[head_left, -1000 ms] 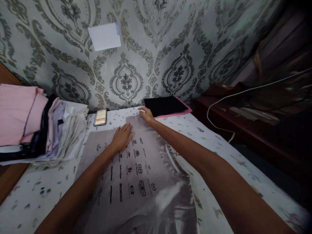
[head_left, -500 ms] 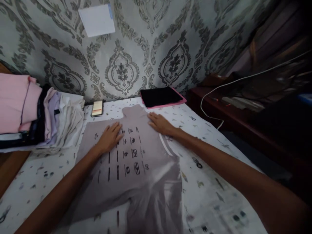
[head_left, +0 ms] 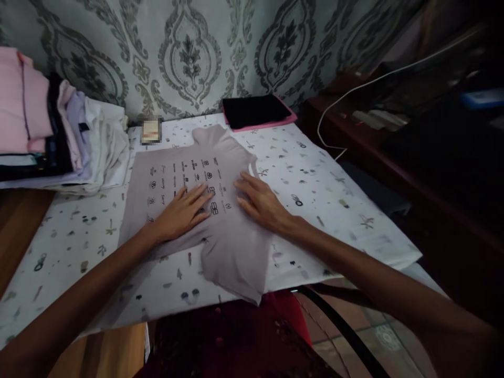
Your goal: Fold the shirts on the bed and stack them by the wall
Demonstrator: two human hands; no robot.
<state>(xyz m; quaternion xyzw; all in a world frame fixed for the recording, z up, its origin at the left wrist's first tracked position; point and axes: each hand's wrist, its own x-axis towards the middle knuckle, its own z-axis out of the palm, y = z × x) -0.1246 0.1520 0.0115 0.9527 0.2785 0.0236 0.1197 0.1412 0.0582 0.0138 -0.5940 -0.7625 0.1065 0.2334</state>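
Observation:
A greyish-mauve T-shirt (head_left: 232,236) with rows of small black prints lies spread on its side across a white patterned cloth (head_left: 334,210). Its neckline faces right, and one sleeve reaches the near edge of the cloth. My left hand (head_left: 183,212) rests flat on the printed chest, fingers spread. Near the collar, my right hand (head_left: 263,202) also lies on the fabric with its fingers apart. Neither hand grips the shirt. Part of the print is hidden under my left hand.
On the left stands a pile of folded clothes (head_left: 90,142). A folded black garment (head_left: 258,111) on a pink one lies at the back, with a small pixelated item (head_left: 151,131) left of it. A white cable (head_left: 354,92) runs over dark furniture on the right.
Both hands have slid toward me over the shirt, from its upper part to its middle and collar. The near sleeve lies flatter, and the view has tilted down.

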